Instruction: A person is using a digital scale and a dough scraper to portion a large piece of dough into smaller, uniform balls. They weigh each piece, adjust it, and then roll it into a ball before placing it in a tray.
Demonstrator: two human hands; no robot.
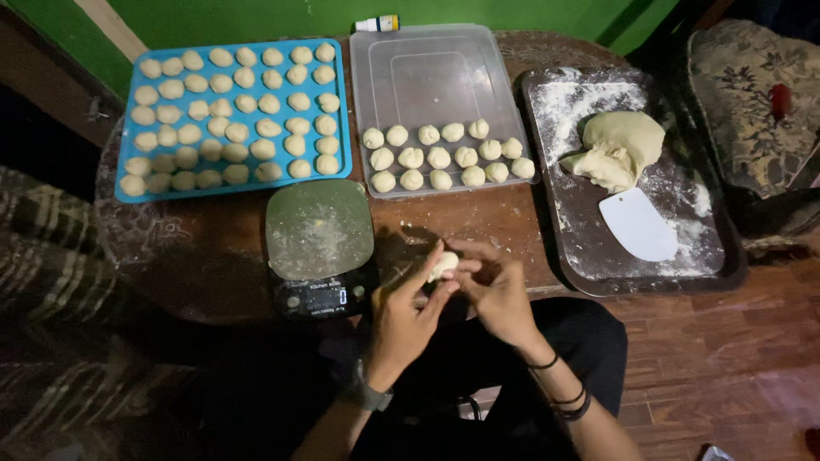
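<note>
Resting between both hands: one small dough piece (442, 265), pale, roughly oval, its long axis running slantwise from lower left to upper right, held just above the near edge of the tabletop (478, 224).

Left hand (408, 309): fingers curled up and around the piece from its left and underside, thumb and forefinger closed on it; a watch on the wrist.

Right hand (498, 290): fingers bent in from the right, tips touching the piece's right end; partly closed, dark bands on the wrist. Both hands lie about equally near; the left carries more of the piece.

Kitchen scale (318, 248): just left of the hands, its platter bare of dough but dusted with flour.

Clear plastic tray (431, 72): straight beyond the hands, three rows of rolled dough balls (444, 155) along its near side, far part bare.

Blue tray (231, 47): beyond and to the left, filled with rows of dough balls.

Dark baking tray (589, 265): right of the hands, floured, bearing a large dough mass (619, 147) and a white dough scraper (639, 224) nearer the person.

Small bottle (378, 24): far edge, against the green wall.
</note>
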